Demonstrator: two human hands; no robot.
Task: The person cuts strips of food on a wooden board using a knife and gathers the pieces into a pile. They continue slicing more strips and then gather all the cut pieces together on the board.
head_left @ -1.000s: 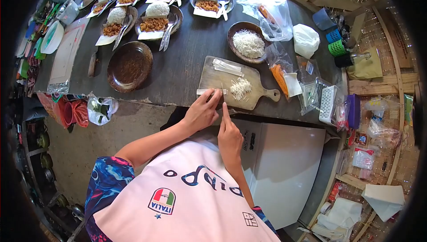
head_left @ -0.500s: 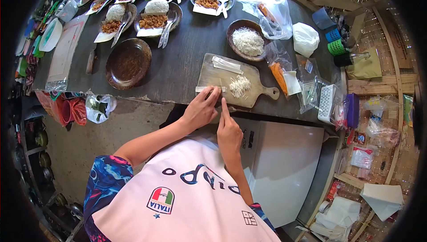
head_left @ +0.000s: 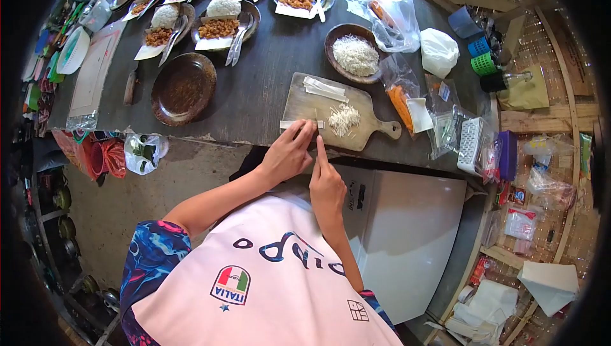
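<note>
On the wooden cutting board [head_left: 366,136], the bunched fingertips of my left hand [head_left: 289,156] press down on a flat pale strip [head_left: 291,124]. My right hand [head_left: 328,190] is closed close beside it, index finger stretched forward along what looks like a thin knife seen edge-on; its handle is hidden in the palm. A small heap of fine pale shreds [head_left: 344,120] lies right of my fingers. More flat pale strips [head_left: 325,89] are stacked at the board's far side. Behind the board, a brown bowl [head_left: 331,59] holds a mound of white shreds [head_left: 356,56].
Several plates of rice and brown food [head_left: 219,28] stand at the back left. A bare brown plate [head_left: 184,89] and a knife [head_left: 130,87] lie to the left. Plastic bags [head_left: 439,54], an orange packet [head_left: 400,105] and a white basket [head_left: 470,145] are on the right.
My right hand has shifted very slightly forward beside the left fingertips. The left hand stays on the strip, and the view has moved a little.
</note>
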